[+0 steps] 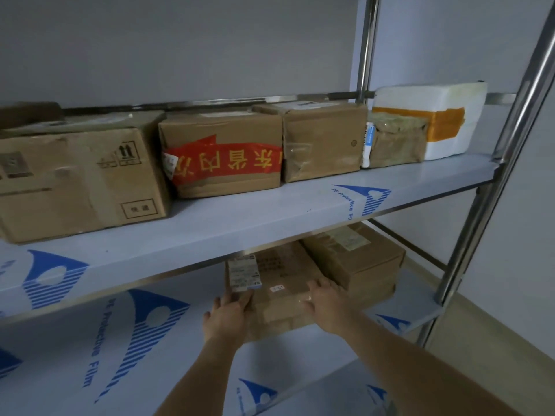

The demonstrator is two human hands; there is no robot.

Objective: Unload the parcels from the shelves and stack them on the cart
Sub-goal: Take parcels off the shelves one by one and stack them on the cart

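A flat cardboard parcel [279, 277] with a white label lies on the lower shelf [90, 355], partly under the upper shelf's edge. My left hand [228, 316] grips its front left corner. My right hand [324, 298] lies on its front right corner, fingers wrapped over the top edge. A second brown parcel [360, 259] sits just right of it, touching or nearly so. The upper shelf [270, 211] carries several parcels: a large box [78, 181], a red-taped box [222, 151], a plain box [324, 139], a small taped packet [396, 142] and a white foam box [435, 118].
Steel uprights [492, 181] frame the rack's right side, and another post [366, 46] stands at the back. Grey walls lie behind and to the right. Beige floor [495, 340] shows at the lower right. No cart is in view.
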